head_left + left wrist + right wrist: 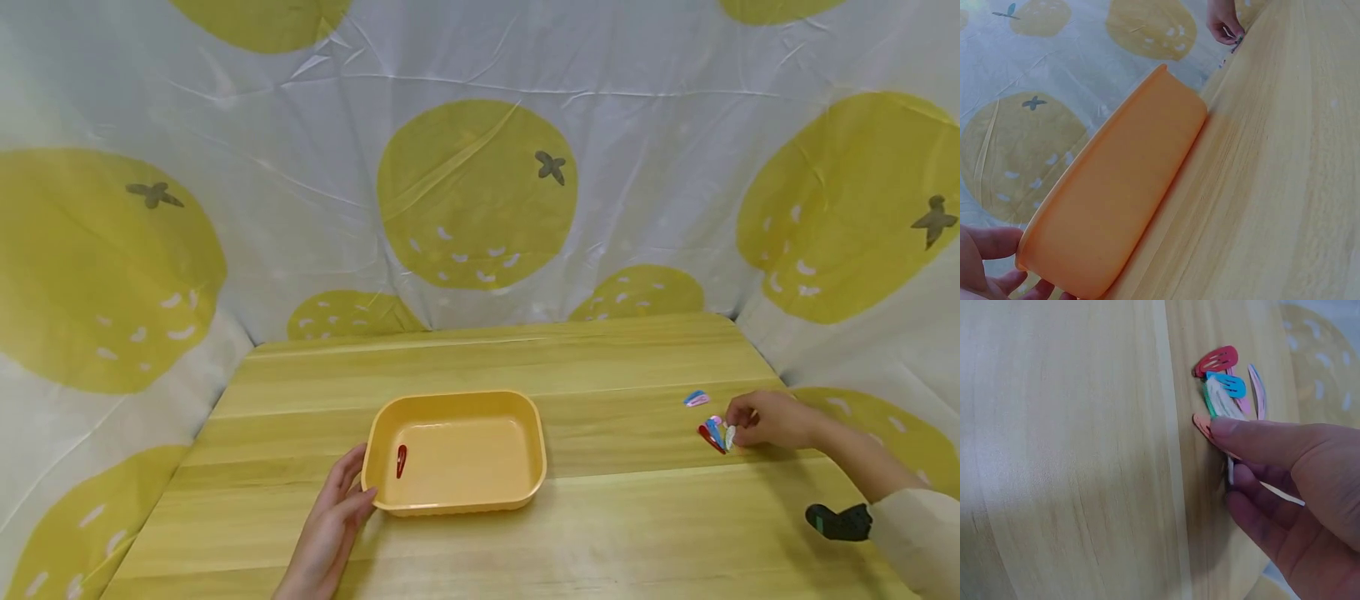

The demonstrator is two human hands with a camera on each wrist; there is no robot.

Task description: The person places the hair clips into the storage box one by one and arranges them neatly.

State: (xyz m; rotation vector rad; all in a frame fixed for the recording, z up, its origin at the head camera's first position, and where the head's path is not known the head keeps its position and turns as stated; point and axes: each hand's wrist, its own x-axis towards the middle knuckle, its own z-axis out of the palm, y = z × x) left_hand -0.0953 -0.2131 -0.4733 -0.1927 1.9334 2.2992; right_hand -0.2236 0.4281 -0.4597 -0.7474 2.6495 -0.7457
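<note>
A yellow plastic tray (465,505) stands on the table, a dark red hair clip (401,461) lying inside near its left wall. My left hand (335,517) holds the tray's near left corner, thumb and fingers at the rim; the left wrist view shows these fingers (997,242) against the rim. Over at the right, my right hand (772,419) pinches a white hair clip (1227,400) between thumb and fingers, partly hidden by the thumb. Touching or close around it are a red clip (1217,360), a blue clip (1230,385) and an orange clip (1202,427).
Behind the small pile lie a blue and a pink hair clip (697,400) together. The wooden table (600,533) extends between tray and clips. A white curtain (645,183) with yellow fruit prints hangs around the back and sides. A dark strap-like piece (838,522) shows beside the right sleeve.
</note>
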